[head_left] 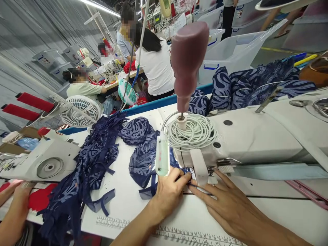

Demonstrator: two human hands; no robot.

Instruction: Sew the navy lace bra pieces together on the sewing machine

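My left hand [167, 191] rests on the white table [128, 205], its fingers pinched on a navy patterned fabric piece [143, 160] right at the needle of the white sewing machine [256, 136]. My right hand [228, 205] lies flat beside it, fingers stretched toward the presser foot and pressing a thin navy strap. A maroon thread cone [188, 61] stands on top of the machine above a coil of white cord [192, 131].
A heap of navy fabric pieces [87, 171] lies at the left of the table. More navy fabric [256, 83] is piled behind the machine. A co-worker's hand [15, 205] works red fabric at a neighbouring machine [43, 164]. A small fan [79, 111] and other seated workers are behind.
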